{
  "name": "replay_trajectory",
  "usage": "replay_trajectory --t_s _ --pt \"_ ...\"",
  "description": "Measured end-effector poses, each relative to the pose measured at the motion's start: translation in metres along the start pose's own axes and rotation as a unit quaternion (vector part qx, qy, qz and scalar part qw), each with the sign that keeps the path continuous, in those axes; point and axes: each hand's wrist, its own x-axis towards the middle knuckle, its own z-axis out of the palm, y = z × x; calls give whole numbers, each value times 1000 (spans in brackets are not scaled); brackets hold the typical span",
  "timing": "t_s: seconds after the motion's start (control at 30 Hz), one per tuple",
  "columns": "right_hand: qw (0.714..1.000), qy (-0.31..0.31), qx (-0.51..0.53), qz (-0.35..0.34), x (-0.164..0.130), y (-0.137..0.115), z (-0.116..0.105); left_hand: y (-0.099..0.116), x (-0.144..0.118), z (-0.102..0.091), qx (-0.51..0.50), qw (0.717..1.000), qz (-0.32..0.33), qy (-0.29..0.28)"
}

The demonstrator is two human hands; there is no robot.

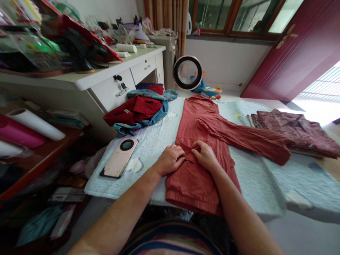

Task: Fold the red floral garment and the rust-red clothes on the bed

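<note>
The shirt point(202, 141) under both hands is matt, rust-red woven cloth, slightly creased, lying on a pale quilted cover point(265, 177) with a soft stitched texture. The phone point(120, 157) beside it has a smooth, glossy pink back, and the desk point(111, 76) looks like white painted wood with small metal handles. The door point(297, 56) is glossy dark-red lacquer, and the patterned garment point(294, 131) is thin matt cloth.

no readable text, labels or numbers anywhere
</note>
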Motion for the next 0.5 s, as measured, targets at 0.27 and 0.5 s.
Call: replay_trajectory --t_s 0.27,0.5 --pt "995 -15 -75 -59 -4 -6 -3 -3 5 9 20 999 -31 25" --pt "990 -23 -137 -32 -9 -11 -11 -4 3 10 49 998 -42 26"
